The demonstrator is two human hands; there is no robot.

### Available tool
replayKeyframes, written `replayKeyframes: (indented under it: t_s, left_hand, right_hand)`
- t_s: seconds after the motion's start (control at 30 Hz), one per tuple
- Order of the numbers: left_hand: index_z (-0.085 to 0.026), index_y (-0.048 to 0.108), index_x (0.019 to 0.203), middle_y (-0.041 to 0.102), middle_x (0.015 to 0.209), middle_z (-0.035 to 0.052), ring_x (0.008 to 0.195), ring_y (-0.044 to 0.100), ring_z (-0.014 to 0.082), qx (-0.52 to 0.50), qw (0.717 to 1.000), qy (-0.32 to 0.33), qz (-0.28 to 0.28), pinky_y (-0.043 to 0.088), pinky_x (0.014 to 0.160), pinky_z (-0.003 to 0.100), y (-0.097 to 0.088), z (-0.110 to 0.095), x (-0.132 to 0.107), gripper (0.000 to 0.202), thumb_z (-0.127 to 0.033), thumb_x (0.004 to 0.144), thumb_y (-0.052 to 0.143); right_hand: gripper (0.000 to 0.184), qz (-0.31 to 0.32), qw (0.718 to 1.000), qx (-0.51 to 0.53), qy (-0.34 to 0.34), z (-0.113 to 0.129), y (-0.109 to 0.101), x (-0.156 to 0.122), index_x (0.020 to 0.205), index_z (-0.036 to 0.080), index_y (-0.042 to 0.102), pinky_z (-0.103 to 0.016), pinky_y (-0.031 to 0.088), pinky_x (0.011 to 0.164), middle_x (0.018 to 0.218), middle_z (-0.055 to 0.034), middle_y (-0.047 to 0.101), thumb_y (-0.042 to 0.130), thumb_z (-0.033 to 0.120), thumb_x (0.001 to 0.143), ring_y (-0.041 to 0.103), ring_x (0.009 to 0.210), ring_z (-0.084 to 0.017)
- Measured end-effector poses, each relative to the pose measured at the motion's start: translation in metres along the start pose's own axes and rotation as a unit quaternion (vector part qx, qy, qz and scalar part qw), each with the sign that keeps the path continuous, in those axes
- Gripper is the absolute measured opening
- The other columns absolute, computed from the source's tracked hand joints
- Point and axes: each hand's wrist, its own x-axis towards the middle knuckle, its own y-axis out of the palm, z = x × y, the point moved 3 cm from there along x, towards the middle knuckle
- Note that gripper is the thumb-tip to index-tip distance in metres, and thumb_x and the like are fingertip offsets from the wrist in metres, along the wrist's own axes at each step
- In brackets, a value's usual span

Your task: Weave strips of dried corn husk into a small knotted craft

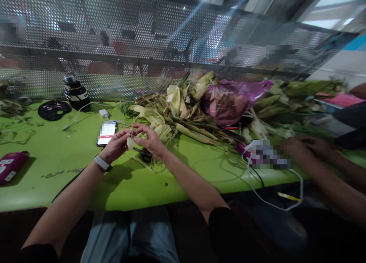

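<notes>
A small pale piece of corn husk (130,142) hangs between my two hands above the green table. My left hand (116,144), with a watch on a light strap at the wrist, pinches it from the left. From the right, the bent fingers of my right hand (152,142) close on it near its top. The exact fingertip contact is too small to make out. Just beyond the left hand lies a lit phone (107,133). Behind the right hand spreads a heap of dried corn husks (197,135), with loose strips under the wrist.
A purple plastic bag (225,102) rests on the husks. At the left are a dark bottle (76,93), a black mask-like piece (54,110) and a purple power strip (13,167). White cables cross the table (71,156). Another person's hands (297,146) work at the right.
</notes>
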Motion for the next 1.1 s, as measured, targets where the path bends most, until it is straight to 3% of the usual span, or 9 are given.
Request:
replayKeyframes:
  t_s: [0.2, 0.43, 0.63, 0.8, 0.93, 1.03, 1.1]
  left_hand:
    - [-0.017, 0.066, 0.08, 0.057, 0.058, -0.0034, 0.042, 0.041, 0.0034, -0.008, 1.0, -0.006, -0.002, 0.033, 0.041, 0.016, 0.003, 0.0, 0.0, 0.019, -0.03, 0.071, 0.076]
    - [-0.015, 0.068, 0.081, 0.061, 0.064, -0.0015, 0.048, 0.049, 0.0044, 0.019, 1.0, 0.003, 0.001, 0.037, 0.044, 0.015, 0.001, 0.0, 0.0, 0.021, -0.03, 0.07, 0.078]
    - [-0.014, 0.07, 0.084, 0.062, 0.064, -0.0008, 0.051, 0.051, 0.0039, 0.025, 0.999, 0.013, 0.027, 0.04, 0.048, 0.014, 0.0, 0.001, 0.0, 0.018, -0.028, 0.073, 0.077]
    - [-0.015, 0.071, 0.086, 0.06, 0.06, -0.0015, 0.049, 0.049, 0.0035, 0.011, 0.999, 0.025, 0.028, 0.038, 0.046, 0.013, 0.003, 0.001, 0.0, 0.018, -0.027, 0.074, 0.076]
    - [-0.015, 0.072, 0.083, 0.064, 0.067, -0.0004, 0.05, 0.05, 0.0029, 0.036, 0.998, 0.054, 0.015, 0.039, 0.047, 0.014, 0.008, -0.001, -0.002, 0.019, -0.029, 0.072, 0.078]
    - [-0.015, 0.072, 0.084, 0.064, 0.067, -0.0003, 0.051, 0.051, 0.0041, 0.079, 0.994, 0.076, 0.001, 0.04, 0.048, 0.015, 0.01, -0.004, -0.004, 0.021, -0.031, 0.071, 0.078]
    - [-0.016, 0.072, 0.085, 0.064, 0.065, -0.0008, 0.051, 0.052, 0.0045, 0.092, 0.992, 0.083, -0.005, 0.04, 0.048, 0.015, 0.011, -0.006, -0.005, 0.022, -0.032, 0.071, 0.078]
  right_hand:
    - [0.02, 0.026, 0.998, 0.053, 0.011, 0.0, 0.0, -0.001, 0.079, 0.021, 0.057, -0.039, 0.035, 0.108, 0.126, -0.006, 0.059, 0.071, 0.029, 0.068, 0.053, 0.122, -0.02]
    - [0.017, 0.024, 0.99, 0.125, 0.062, -0.002, 0.0, 0.0, 0.074, 0.019, 0.058, -0.04, 0.04, 0.102, 0.117, -0.0069, 0.064, 0.066, 0.034, 0.071, 0.055, 0.118, -0.022]
    - [0.015, 0.01, 0.999, 0.052, 0.006, -0.001, -0.003, 0.0, 0.072, 0.019, 0.057, -0.04, 0.034, 0.108, 0.119, -0.0077, 0.063, 0.068, 0.028, 0.07, 0.053, 0.122, -0.021]
    - [0.013, -0.01, 0.999, 0.044, -0.009, -0.003, -0.004, 0.0, 0.073, 0.02, 0.056, -0.04, 0.036, 0.106, 0.126, -0.007, 0.059, 0.066, 0.028, 0.071, 0.053, 0.122, -0.021]
    - [0.016, -0.004, 0.991, 0.113, 0.07, -0.013, -0.001, 0.003, 0.071, 0.019, 0.057, -0.037, 0.044, 0.096, 0.107, -0.0065, 0.067, 0.069, 0.027, 0.064, 0.061, 0.102, -0.02]
    - [0.014, -0.037, 0.975, 0.171, 0.14, -0.018, 0.0, 0.004, 0.067, 0.018, 0.056, -0.034, 0.046, 0.089, 0.089, -0.0026, 0.068, 0.066, 0.026, 0.061, 0.061, 0.086, -0.016]
    - [0.012, -0.06, 0.969, 0.184, 0.151, -0.017, -0.001, 0.004, 0.066, 0.018, 0.057, -0.032, 0.045, 0.088, 0.085, -0.0009, 0.068, 0.064, 0.026, 0.061, 0.06, 0.084, -0.015]
